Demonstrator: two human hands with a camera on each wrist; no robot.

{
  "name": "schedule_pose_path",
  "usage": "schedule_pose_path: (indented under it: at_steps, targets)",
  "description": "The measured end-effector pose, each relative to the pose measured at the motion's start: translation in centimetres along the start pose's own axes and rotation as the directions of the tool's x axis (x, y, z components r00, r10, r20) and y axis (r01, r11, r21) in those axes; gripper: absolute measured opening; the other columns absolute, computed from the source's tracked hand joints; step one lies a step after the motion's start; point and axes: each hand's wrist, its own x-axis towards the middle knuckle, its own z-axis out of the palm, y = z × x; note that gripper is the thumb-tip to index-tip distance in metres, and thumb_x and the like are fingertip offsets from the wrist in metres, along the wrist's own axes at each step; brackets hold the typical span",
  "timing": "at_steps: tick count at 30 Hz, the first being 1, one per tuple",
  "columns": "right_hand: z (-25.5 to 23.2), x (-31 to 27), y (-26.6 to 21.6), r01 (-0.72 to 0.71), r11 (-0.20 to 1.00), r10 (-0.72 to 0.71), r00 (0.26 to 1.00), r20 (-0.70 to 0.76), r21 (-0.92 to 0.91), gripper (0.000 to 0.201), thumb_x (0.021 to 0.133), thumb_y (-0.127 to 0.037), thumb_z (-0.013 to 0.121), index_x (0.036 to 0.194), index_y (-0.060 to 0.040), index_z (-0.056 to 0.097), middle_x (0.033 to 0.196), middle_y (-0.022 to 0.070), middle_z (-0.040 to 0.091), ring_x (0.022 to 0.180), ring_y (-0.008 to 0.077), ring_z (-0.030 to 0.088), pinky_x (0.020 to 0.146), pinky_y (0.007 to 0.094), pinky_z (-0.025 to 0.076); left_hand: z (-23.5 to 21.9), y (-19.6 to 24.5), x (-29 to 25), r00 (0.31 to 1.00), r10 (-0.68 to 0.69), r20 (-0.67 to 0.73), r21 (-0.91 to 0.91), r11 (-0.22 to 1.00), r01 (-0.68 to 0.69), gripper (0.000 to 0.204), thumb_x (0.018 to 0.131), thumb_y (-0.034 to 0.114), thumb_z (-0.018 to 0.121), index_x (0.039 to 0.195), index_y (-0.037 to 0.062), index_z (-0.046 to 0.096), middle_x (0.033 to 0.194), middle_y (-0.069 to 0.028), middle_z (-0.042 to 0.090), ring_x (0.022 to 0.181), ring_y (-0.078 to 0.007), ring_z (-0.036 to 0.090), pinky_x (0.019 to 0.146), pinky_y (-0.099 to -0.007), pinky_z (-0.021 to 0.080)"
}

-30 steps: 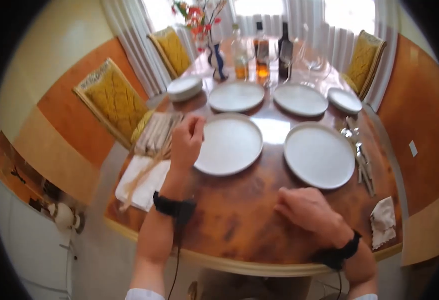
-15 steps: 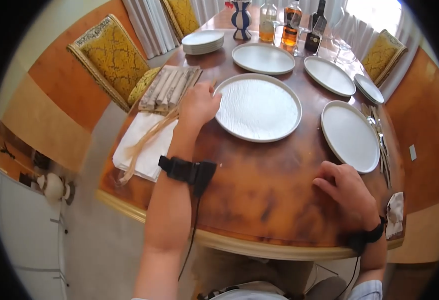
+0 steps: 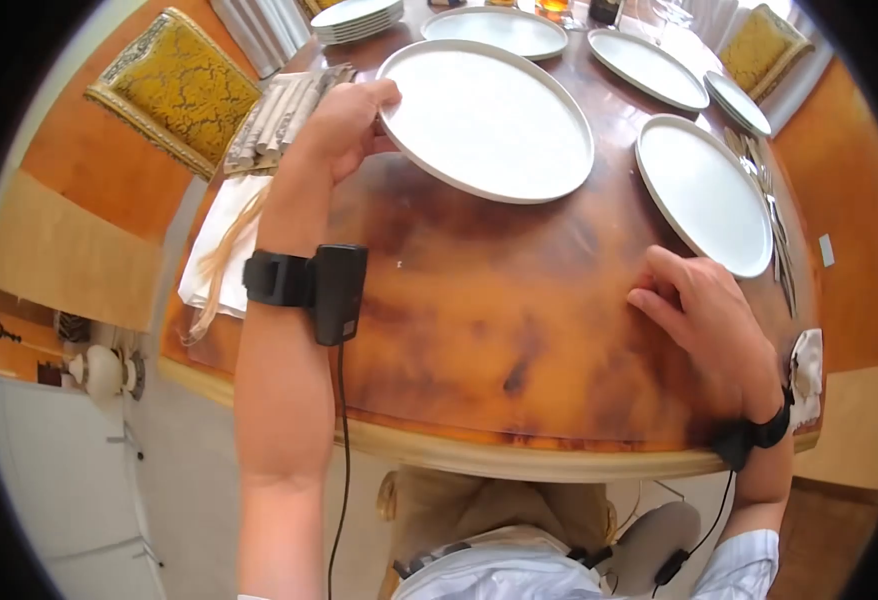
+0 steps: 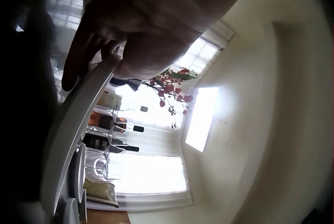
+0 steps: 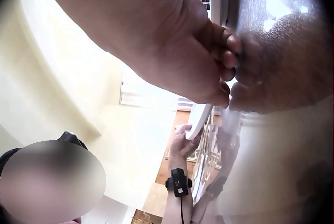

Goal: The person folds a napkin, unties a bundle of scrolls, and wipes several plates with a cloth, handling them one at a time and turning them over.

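My left hand [image 3: 344,125] grips a large white plate [image 3: 489,120] at its left rim, thumb on top and fingers underneath. In the left wrist view the plate [image 4: 78,125] shows edge-on, with the fingers [image 4: 78,59] reaching below it. My right hand [image 3: 704,310] hangs loosely curled over the near right of the table and holds nothing. Its fingertips [image 5: 229,57] are right at the glossy tabletop in the right wrist view. Just beyond that hand lies a second large white plate [image 3: 704,195].
Forks and spoons [image 3: 764,190] lie along the right side, with a folded cloth [image 3: 806,375] nearer. At left are rolled napkins [image 3: 279,115] and white napkins [image 3: 221,245] with a raffia strand. Two more large plates, small plate stacks [image 3: 359,20], bottles [image 4: 99,122] and glasses stand farther back.
My left hand has taken hold of the large plate by its rim and raised it, tilted, off the table. The right hand stays loosely curled near the right plate. The head view has tipped downward.
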Motion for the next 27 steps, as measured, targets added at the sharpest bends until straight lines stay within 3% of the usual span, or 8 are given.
schedule_pose_path:
  at_steps: [1,4,5,6,11,18,27]
  targets:
    - [-0.1,-0.1,0.0,-0.002,1.0,0.002,1.0,-0.002,-0.006,0.019,0.094,-0.02,0.072,0.092,-0.0045,0.061,0.077,0.0147,0.068,0.077,0.036,0.068,0.069,0.0451,0.051,0.0,-0.1,0.1,0.998,0.014,0.059,-0.087,0.996,-0.009,0.028,0.096,0.013,0.061,0.116,-0.0063,0.063,0.103,-0.0133,0.071,0.09,-0.0224,0.073,0.073,-0.0375,0.064]
    - [-0.2,0.0,0.6,-0.003,0.999,0.003,1.0,0.022,0.033,0.019,0.095,-0.021,0.071,0.093,-0.0047,0.061,0.078,0.0143,0.069,0.077,0.036,0.068,0.069,0.045,0.052,0.1,-1.6,0.8,0.999,0.04,0.028,-0.05,0.998,-0.038,0.03,0.098,0.011,0.061,0.122,-0.007,0.06,0.105,-0.0125,0.072,0.09,-0.0212,0.072,0.073,-0.0365,0.063]
    - [-0.5,0.0,0.6,-0.001,0.999,0.0,1.0,0.02,0.04,0.019,0.095,-0.021,0.071,0.093,-0.0048,0.061,0.079,0.0141,0.069,0.077,0.0359,0.068,0.069,0.045,0.052,0.4,-1.3,0.4,0.997,0.042,0.057,-0.122,0.992,-0.034,0.031,0.099,0.011,0.059,0.125,-0.0063,0.06,0.109,-0.0122,0.071,0.091,-0.0204,0.072,0.073,-0.0359,0.063]
    - [-0.4,0.0,0.7,0.006,0.999,-0.007,1.0,0.02,0.043,0.02,0.095,-0.021,0.071,0.094,-0.0049,0.061,0.079,0.014,0.069,0.077,0.0359,0.068,0.069,0.045,0.052,0.5,-0.9,0.3,0.999,0.026,0.021,-0.033,0.999,-0.026,0.033,0.101,0.013,0.058,0.128,-0.005,0.059,0.11,-0.0116,0.071,0.091,-0.02,0.072,0.072,-0.0343,0.062]
    - [0.3,-0.2,1.1,0.071,0.997,-0.071,0.997,-0.015,0.019,0.02,0.096,-0.023,0.07,0.095,-0.0056,0.059,0.08,0.0136,0.069,0.079,0.0365,0.068,0.07,0.0456,0.052,-0.7,-1.0,0.7,1.0,0.029,0.006,0.027,0.999,-0.029,0.032,0.102,0.025,0.06,0.122,0.0012,0.065,0.107,-0.0091,0.073,0.087,-0.0161,0.073,0.072,-0.0351,0.062]
    - [0.7,-0.7,1.8,0.114,0.993,-0.114,0.991,-0.07,-0.009,0.021,0.097,-0.023,0.068,0.093,-0.0051,0.057,0.077,0.0144,0.067,0.077,0.0373,0.067,0.069,0.0478,0.051,-2.6,-2.5,2.3,0.993,-0.071,0.093,0.116,0.991,0.06,0.034,0.102,0.022,0.064,0.126,-0.0012,0.062,0.104,-0.0077,0.074,0.089,-0.0167,0.074,0.075,-0.0328,0.062]
    - [2.1,-0.9,3.0,0.215,0.976,-0.219,0.959,-0.181,-0.043,0.02,0.093,-0.016,0.067,0.085,-0.0014,0.056,0.069,0.0165,0.065,0.069,0.0379,0.067,0.061,0.0478,0.052,-3.4,-3.8,2.7,0.994,-0.058,0.092,0.152,0.987,0.044,0.038,0.104,0.023,0.065,0.129,-0.0044,0.063,0.112,-0.0093,0.075,0.093,-0.016,0.073,0.084,-0.0301,0.059]
